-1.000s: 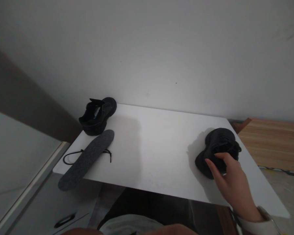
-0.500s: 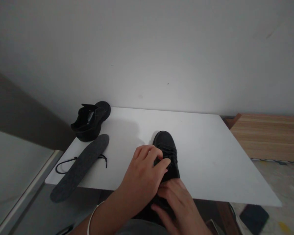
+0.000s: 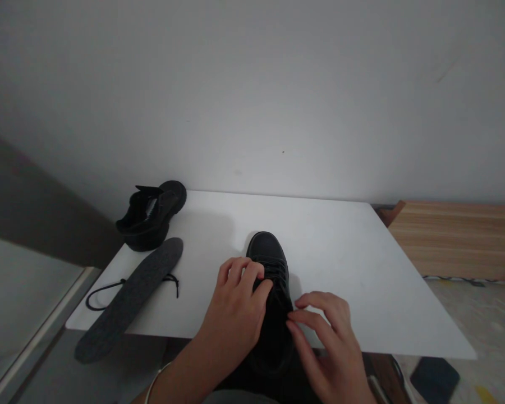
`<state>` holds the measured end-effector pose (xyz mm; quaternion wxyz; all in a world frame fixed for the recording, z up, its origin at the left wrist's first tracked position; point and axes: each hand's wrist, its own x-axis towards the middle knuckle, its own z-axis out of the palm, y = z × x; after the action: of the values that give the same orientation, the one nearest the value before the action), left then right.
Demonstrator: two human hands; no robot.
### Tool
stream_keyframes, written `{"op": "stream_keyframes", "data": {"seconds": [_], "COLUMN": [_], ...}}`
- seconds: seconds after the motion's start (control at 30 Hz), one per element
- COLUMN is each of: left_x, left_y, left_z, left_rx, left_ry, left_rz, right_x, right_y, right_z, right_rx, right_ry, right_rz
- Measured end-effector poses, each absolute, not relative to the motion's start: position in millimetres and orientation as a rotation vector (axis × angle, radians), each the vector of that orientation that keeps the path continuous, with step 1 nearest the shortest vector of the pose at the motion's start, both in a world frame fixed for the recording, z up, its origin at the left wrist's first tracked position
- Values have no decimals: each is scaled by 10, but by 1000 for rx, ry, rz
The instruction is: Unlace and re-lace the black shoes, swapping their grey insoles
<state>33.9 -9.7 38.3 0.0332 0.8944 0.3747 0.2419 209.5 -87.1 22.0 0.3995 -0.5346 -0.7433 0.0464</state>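
A black laced shoe (image 3: 270,264) lies toe-away at the near edge of the white table (image 3: 353,269). My left hand (image 3: 235,311) curls over its left side, fingertips pinched at the laces. My right hand (image 3: 326,336) is at the shoe's right side, fingers bent with thumb and forefinger close together at the laces; what they pinch is too small to see. At the table's far left sits a second black shoe (image 3: 151,213) with its tongue pulled up. In front of it lie a grey insole (image 3: 130,297), hanging over the table's corner, and a loose black lace (image 3: 105,290).
A plain white wall rises behind the table. A wooden surface (image 3: 458,235) adjoins the table on the right, with a cable along its near edge. A dark flat object (image 3: 435,377) lies on the floor at the lower right.
My right hand brought the shoe from the table's right side to the near middle edge. My left hand came in and took hold at the laces; my right hand shifted from the heel to the side.
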Motion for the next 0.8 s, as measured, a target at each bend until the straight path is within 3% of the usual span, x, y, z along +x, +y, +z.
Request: {"op": "stream_keyframes", "data": {"seconds": [0.3, 0.8], "left_x": [275, 251], "left_y": [-130, -140], "left_z": [333, 296], "left_rx": [2484, 2430], "left_ry": [1127, 1056], "left_rz": [1032, 1106], "right_x": [2086, 2074], "right_y": [-778, -744], "right_z": [138, 139], "right_rx": [-1451, -1410], "right_ry": [-1874, -1846], "right_rz": [56, 34]}}
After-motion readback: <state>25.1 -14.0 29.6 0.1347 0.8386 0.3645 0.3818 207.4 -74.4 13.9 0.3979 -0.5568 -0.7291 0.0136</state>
